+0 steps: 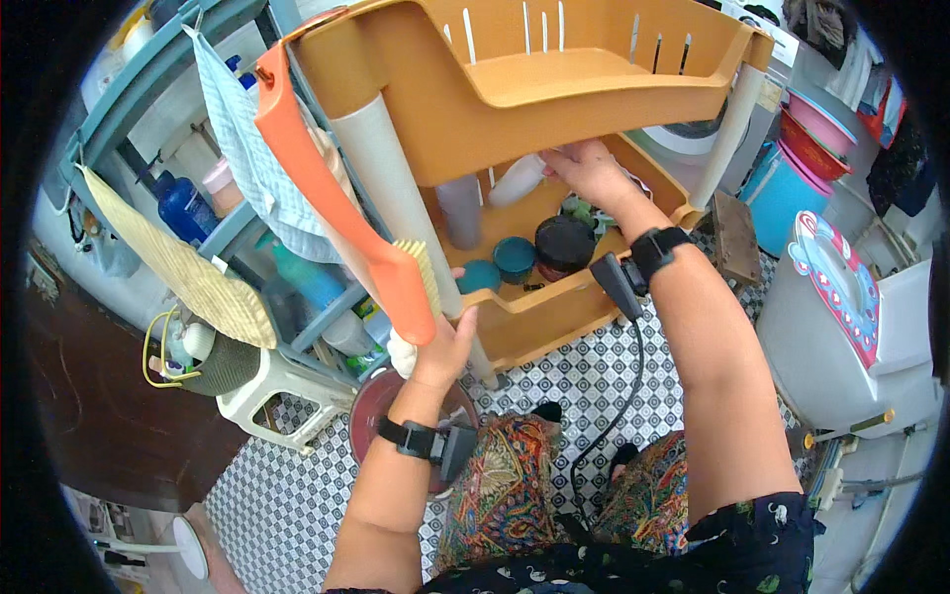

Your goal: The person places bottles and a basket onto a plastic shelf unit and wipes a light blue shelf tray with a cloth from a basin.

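Observation:
My left hand point(445, 353) is closed round the white post point(381, 148) of an orange plastic shelf rack, low down beside the post's foot. An orange-handled brush point(341, 203) with pale bristles hangs in front of that post, its lower end near my left hand. My right hand point(594, 173) reaches in between the two tiers, its fingers closed on a tilted whitish bottle point(519, 182). On the lower tier point(524, 332) stand a grey translucent bottle point(459, 213), teal round tubs point(514, 258) and a jar with a black lid point(565, 245). The upper tier point(584, 119) partly hides the bottle in my right hand.
At the left, a blue-grey shelf point(242, 233) carries bottles and hanging cloths. A white stool point(287, 401) and reddish bucket point(371, 416) are near my left arm. A white washing machine point(826, 317) and blue bucket point(777, 203) stand at the right. A cable point(633, 366) hangs from my right wrist.

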Tool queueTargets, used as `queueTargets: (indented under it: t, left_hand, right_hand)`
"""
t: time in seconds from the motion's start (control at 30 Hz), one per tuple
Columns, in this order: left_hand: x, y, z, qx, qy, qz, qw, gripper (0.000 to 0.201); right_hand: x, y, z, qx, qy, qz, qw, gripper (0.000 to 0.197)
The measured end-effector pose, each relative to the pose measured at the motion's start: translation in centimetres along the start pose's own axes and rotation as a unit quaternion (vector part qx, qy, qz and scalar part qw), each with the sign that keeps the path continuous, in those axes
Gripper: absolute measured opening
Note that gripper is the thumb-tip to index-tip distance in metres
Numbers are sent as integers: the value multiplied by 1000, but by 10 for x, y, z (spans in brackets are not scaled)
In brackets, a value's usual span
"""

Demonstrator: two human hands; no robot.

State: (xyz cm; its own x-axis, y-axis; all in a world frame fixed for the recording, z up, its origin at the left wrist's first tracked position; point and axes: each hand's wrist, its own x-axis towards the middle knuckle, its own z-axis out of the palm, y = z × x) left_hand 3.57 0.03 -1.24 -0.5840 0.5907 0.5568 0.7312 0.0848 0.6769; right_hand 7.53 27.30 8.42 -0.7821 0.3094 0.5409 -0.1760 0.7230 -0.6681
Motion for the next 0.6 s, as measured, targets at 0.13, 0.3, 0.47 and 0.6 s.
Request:
queueTargets:
  t: [0.13,0.3,0.47,0.6]
  left_hand:
    - [1,0,3,7,-4,13,1000,44]
    - [1,4,1,20,-5,-1,1000,48]
    - [3,18,-2,6,-3,-14,1000,47]
    - [-2,18,-5,13,0,-15,1000,44]
  right_hand:
    - [35,-4,24,-162,-82,67,981,37]
    - [57,17,48,-196,-63,77,975,37]
    - [67,34,49,-187,-18,96,978,37]
    - [69,39,58,-148,-10,108,983,37]
